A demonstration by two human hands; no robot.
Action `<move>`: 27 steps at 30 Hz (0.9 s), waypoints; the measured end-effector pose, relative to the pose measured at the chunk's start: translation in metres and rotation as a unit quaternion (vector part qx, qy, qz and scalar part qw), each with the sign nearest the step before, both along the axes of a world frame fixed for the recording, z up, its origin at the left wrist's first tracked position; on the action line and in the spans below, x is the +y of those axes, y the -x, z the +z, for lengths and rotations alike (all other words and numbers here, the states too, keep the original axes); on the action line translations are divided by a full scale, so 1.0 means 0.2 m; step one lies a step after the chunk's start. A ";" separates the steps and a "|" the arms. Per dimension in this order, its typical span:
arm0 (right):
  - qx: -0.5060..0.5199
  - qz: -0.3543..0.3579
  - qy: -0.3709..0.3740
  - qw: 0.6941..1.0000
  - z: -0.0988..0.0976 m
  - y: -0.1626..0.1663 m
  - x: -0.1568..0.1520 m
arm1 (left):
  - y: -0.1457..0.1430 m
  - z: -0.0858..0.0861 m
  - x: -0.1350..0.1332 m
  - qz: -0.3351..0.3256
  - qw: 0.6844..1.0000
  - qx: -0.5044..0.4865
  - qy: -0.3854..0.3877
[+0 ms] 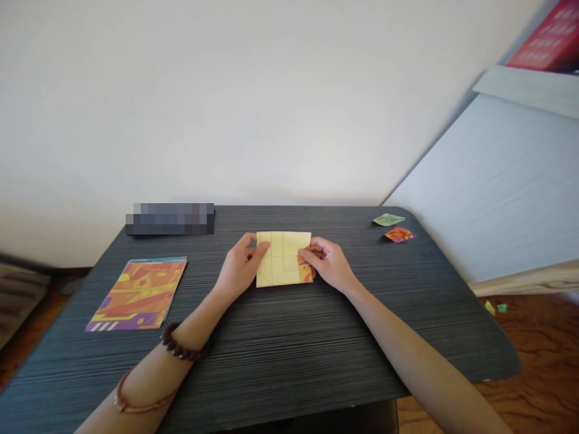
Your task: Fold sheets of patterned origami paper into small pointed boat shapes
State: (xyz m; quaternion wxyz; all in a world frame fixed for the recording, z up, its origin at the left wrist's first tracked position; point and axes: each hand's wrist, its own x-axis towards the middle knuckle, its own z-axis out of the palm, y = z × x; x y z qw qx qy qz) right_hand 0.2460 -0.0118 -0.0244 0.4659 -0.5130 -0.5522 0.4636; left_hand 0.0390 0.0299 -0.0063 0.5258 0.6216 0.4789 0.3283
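Observation:
A creased sheet of origami paper (283, 265) is held up over the middle of the dark table, its plain yellow side facing me. Orange and purple print shows along its right edge, where the paper is folded over. My left hand (239, 265) pinches the left edge, thumb in front and fingers behind. On the right edge, my right hand (331, 263) grips the printed part between thumb and fingers. Some fingertips of both hands are hidden behind the paper.
A stack of printed paper sheets (140, 294) lies on the table (289, 361) at left. Behind it sits a dark, blurred-out object (169, 219). At the back right are a green folded paper piece (389, 220) and an orange one (400, 235). Small scraps (490, 308) lie on the floor.

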 end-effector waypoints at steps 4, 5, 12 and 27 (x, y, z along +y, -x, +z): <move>-0.031 0.026 0.003 0.999 0.01 -0.02 0.01 | 0.03 0.00 0.01 -0.086 0.995 -0.030 0.036; -0.031 0.051 -0.002 0.998 0.02 -0.02 0.01 | 0.04 0.01 0.01 -0.094 0.994 -0.035 0.039; -0.184 0.023 -0.192 0.964 0.04 -0.01 -0.01 | 0.09 0.07 0.04 -0.131 0.945 -0.171 0.247; -0.290 0.081 -0.191 0.934 0.06 0.00 -0.03 | 0.07 0.02 0.05 -0.069 0.979 -0.086 0.171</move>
